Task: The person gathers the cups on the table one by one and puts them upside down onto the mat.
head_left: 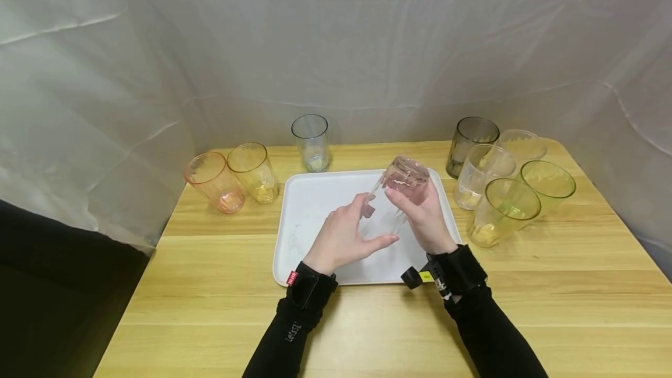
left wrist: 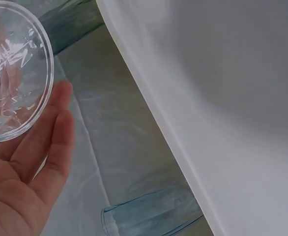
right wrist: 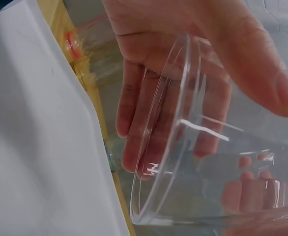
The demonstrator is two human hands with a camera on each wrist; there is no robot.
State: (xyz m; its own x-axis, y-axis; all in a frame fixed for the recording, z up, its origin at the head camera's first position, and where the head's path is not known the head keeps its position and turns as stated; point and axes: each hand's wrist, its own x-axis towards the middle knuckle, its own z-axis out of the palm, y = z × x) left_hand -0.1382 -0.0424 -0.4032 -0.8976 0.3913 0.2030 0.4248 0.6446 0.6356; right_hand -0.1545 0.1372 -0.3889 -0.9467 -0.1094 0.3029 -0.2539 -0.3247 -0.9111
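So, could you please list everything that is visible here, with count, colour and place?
clear cup: 1, colourless, tilted above the tray, held by both hands
tray: 1, white, table centre
left cups: 3; pink, yellow, clear bluish; left and behind the tray
right cups: 5; one dark grey, two clear, two green; right of the tray
table: 1, light wood
backdrop: 1, white sheet behind
left hand: fingers straight against the cup's rim
right hand: grips the cup

Clear colourless tumbler (head_left: 396,194) with faceted ripples, white tray (head_left: 315,203), pale yellow wood-grain bench (head_left: 210,308); pink glass (head_left: 215,182), amber glass (head_left: 254,172), blue-grey glass (head_left: 311,142), smoky brown glass (head_left: 469,142), two yellow-green glasses (head_left: 504,212); black sleeves (head_left: 488,325), white cloth backdrop (head_left: 367,45)
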